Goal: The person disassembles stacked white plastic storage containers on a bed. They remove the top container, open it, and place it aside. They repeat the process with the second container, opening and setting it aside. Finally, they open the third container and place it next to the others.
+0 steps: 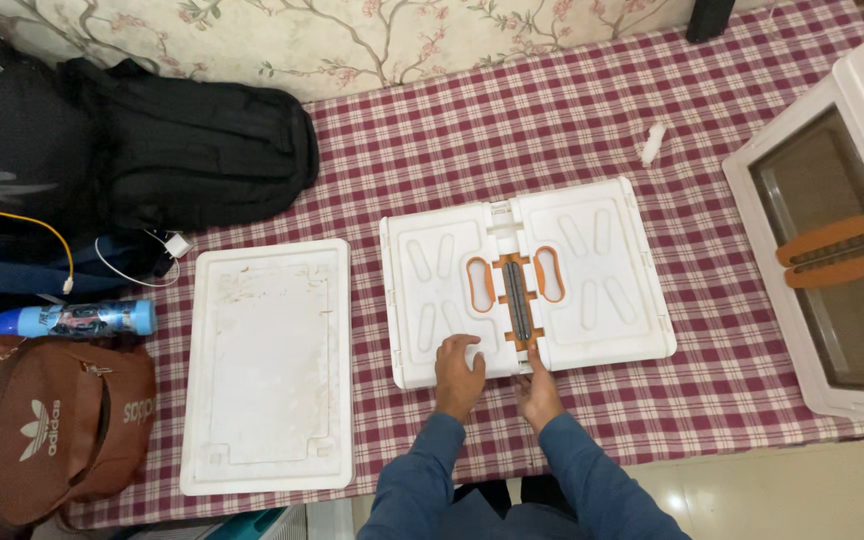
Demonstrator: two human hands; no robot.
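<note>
— Where the checked cloth covers the surface (552, 120), what item is entered first?

— Item one: a white folded plastic panel assembly (527, 280), two leaves laid flat side by side, joined at a centre spine with orange handle fittings (517, 295). It is placed mid-surface, its near edge just in front of the person.

— How is its handling judged?

— It is judged light and stiff, moulded in hard plastic with raised ribs; the smooth faces are likely slippery. The hinge line is taken to be the weak point, so the leaves may swing if lifted by one side only. Hold is best taken at the near edge on both leaves, or at the orange handles.

— And the grip?

— The left hand (459, 372) is laid on the near edge of the left leaf, fingers curled loosely over the rim, nothing enclosed. The right hand (538, 390) is set at the near end of the spine, fingers extended and pressed against it; whether anything is pinched cannot be told.

— Other entries?

— A separate white flat panel (267, 365) lies to the left, apart from the assembly. A white box with a tinted window and orange handle (822, 250) stands at the right. Bags (152, 140) and a blue bottle (77, 320) are kept at the far left.
</note>
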